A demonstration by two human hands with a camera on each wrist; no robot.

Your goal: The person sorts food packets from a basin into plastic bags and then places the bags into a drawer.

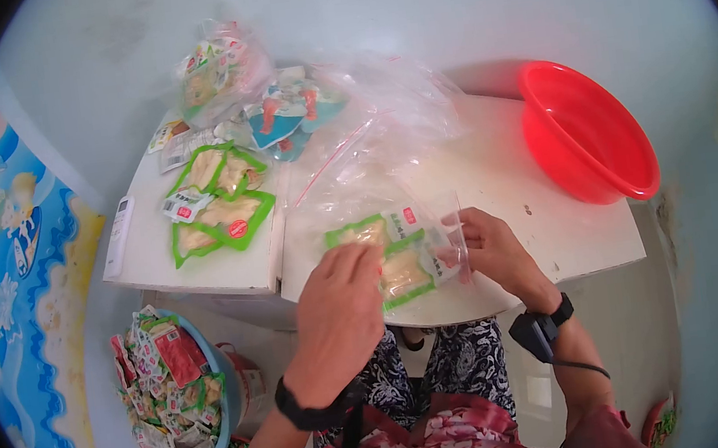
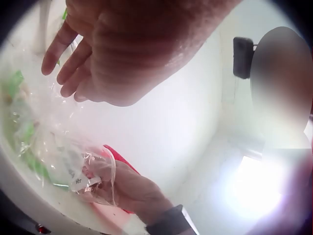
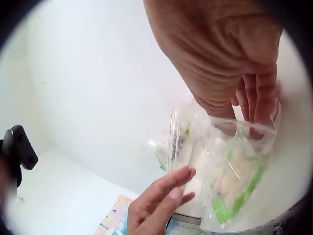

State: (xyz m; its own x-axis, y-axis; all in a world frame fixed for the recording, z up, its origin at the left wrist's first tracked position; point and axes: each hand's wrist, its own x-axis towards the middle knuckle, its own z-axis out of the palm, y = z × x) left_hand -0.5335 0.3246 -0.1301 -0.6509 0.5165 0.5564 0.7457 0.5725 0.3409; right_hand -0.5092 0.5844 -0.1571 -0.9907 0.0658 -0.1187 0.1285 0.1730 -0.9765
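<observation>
A clear zip bag lies at the table's front edge with green-edged food packets inside, pale food showing through their windows. My right hand grips the bag's mouth at its right end, its fingers partly behind the film. In the right wrist view, the fingers of this right hand reach down at the bag's rim. My left hand is over the left side of the bag, its fingers fairly straight and close to the packets. The left wrist view shows that left hand with fingers extended and nothing held.
More green-edged packets lie on the left of the table, beside a white remote. Behind them are a filled bag and blue packets. Several empty clear bags lie at the back. A red basin stands right; a blue tub of packets stands below left.
</observation>
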